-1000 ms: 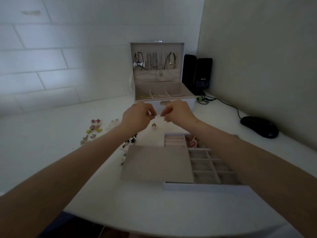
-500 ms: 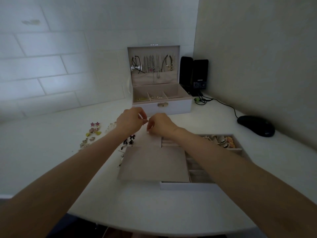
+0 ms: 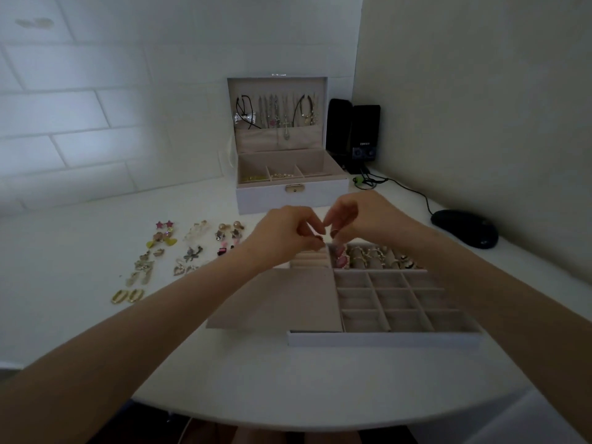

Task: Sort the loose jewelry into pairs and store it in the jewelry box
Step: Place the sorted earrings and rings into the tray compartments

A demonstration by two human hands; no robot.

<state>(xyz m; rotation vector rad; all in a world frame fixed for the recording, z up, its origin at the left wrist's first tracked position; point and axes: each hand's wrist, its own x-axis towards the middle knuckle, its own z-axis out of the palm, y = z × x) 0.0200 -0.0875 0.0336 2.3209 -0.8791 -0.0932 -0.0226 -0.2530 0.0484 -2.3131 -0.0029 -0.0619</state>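
Chiefly rings (image 3: 368, 256) in the tray (image 3: 384, 339).

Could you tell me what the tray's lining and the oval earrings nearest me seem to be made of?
The tray lining looks like matte beige velvet or suede-like fabric: soft, no shine. The oval earrings look like polished gold-toned metal, since they glint; plated or solid cannot be told.

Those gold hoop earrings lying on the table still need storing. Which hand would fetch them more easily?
Left, probably. The gold hoops lie far left, near the left forearm; the left hand need only swing outward, while the right hand must cross over.
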